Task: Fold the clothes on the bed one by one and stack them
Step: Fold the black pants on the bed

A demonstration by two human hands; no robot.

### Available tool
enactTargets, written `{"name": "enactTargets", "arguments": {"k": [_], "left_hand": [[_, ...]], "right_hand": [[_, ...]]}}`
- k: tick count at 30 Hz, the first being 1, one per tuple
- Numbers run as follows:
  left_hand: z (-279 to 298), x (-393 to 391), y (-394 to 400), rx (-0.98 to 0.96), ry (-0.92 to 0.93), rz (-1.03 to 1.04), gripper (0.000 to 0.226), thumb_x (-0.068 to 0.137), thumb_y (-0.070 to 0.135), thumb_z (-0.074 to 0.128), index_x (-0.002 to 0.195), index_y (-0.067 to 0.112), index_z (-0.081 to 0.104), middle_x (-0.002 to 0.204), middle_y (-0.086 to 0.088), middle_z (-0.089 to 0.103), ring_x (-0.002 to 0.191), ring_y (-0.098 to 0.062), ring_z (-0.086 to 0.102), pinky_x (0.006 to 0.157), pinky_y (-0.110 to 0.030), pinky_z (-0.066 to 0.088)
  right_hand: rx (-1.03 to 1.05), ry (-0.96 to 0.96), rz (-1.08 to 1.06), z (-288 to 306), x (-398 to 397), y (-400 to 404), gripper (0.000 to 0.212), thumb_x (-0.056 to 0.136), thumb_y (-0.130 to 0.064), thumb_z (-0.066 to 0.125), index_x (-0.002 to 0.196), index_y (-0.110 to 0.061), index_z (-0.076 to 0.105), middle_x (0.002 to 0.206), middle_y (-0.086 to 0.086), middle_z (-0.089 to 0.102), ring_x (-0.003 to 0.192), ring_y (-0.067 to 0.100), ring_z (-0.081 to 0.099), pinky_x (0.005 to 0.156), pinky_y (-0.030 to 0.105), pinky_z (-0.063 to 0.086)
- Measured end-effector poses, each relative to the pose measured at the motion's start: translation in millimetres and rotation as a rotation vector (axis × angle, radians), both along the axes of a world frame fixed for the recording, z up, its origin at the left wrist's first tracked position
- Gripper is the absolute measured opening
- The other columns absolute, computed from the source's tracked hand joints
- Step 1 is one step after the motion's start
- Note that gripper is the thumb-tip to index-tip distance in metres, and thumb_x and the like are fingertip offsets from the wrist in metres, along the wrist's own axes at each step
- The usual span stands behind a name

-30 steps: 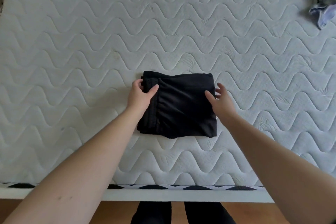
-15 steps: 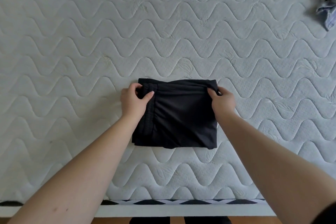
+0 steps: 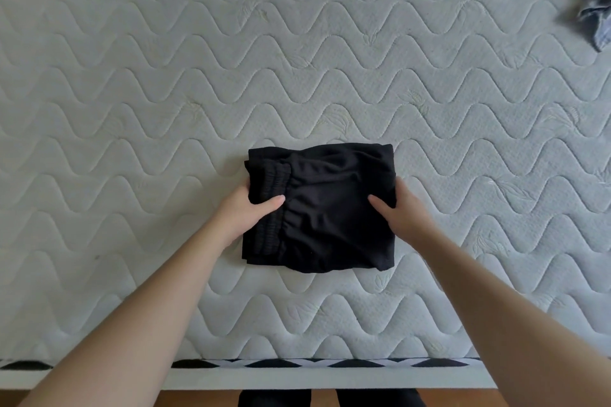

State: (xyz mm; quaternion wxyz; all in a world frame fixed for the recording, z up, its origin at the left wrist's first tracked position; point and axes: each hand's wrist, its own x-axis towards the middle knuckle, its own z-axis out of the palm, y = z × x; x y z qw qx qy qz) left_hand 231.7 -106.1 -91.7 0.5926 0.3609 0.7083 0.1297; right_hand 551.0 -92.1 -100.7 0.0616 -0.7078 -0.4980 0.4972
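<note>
Both hands grasp the folded black garment near the mattress's front edge: left hand clamps its left side, thumb on top; right hand clamps its right side. A grey garment lies crumpled at the far right corner.

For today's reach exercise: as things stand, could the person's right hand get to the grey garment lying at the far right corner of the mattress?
Probably not yet. The right hand grips the folded black garment, and the grey garment lies far off. Bare mattress lies between, so nothing blocks it.
</note>
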Motion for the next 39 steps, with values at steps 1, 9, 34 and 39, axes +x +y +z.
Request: {"name": "enactTargets", "arguments": {"k": [1, 9, 34, 39], "left_hand": [[0, 0, -6, 0.021, -0.005, -0.022, 0.071, 0.063, 0.061, 0.076, 0.128, 0.047, 0.049, 0.117, 0.029, 0.061, 0.108, 0.006, 0.057, 0.09, -0.022, 0.045], [20, 14, -32, 0.165, 0.018, 0.111, 0.057, 0.07, 0.058, 0.074, 0.122, 0.05, 0.053, 0.118, 0.026, 0.064, 0.109, 0.005, 0.061, 0.099, -0.035, 0.049], [397, 138, -164, 0.555, 0.043, 0.09, 0.036, 0.065, 0.065, 0.069, 0.097, 0.062, 0.052, 0.098, 0.031, 0.065, 0.086, 0.007, 0.065, 0.072, -0.025, 0.052], [416, 129, -170, 0.578, -0.128, 0.038, 0.044, 0.063, 0.062, 0.075, 0.103, 0.052, 0.059, 0.101, 0.016, 0.071, 0.089, -0.008, 0.071, 0.068, -0.028, 0.057]], "right_hand": [[0.019, 0.037, 0.005, -1, 1, -4, 0.037, 0.091, -0.046, 0.06, 0.124, -0.035, 0.046, 0.106, -0.018, 0.06, 0.093, 0.004, 0.057, 0.076, 0.025, 0.045], [0.25, 0.158, -0.179, 12, 0, -21, 0.006, 0.094, -0.039, 0.057, 0.089, -0.043, 0.054, 0.082, -0.021, 0.063, 0.077, -0.003, 0.06, 0.068, 0.02, 0.043], [0.579, 0.299, -0.352, 379, 107, -196, 0.033, 0.087, -0.031, 0.067, 0.11, -0.05, 0.053, 0.091, -0.02, 0.071, 0.084, 0.0, 0.067, 0.072, 0.029, 0.052], [0.661, 0.273, -0.421, 401, 98, -232, 0.035, 0.087, -0.027, 0.069, 0.116, -0.042, 0.056, 0.093, -0.017, 0.071, 0.087, 0.002, 0.067, 0.077, 0.029, 0.055]]}}
